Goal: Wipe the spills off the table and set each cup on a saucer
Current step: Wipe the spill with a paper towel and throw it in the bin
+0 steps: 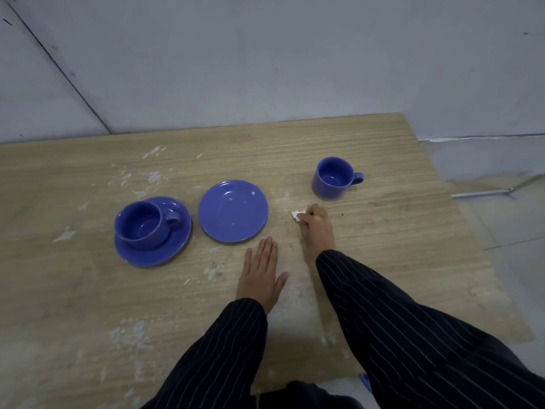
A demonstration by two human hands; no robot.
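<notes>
Blue ceramic crockery on wooden table (368,137): task partly complete.
Right hand (317,224) pinched a small white tissue (297,215) at frame centre; left hand (262,271) lay spread flat. One cup (144,224) sat on its saucer (153,253), centre-left; second cup (334,177) and empty saucer (233,211) remained apart. Specks remained.

Left hand (262,273) flat, fingers spread, palm down; right hand (317,224) curled — grip pinched shut, arm extended
</notes>
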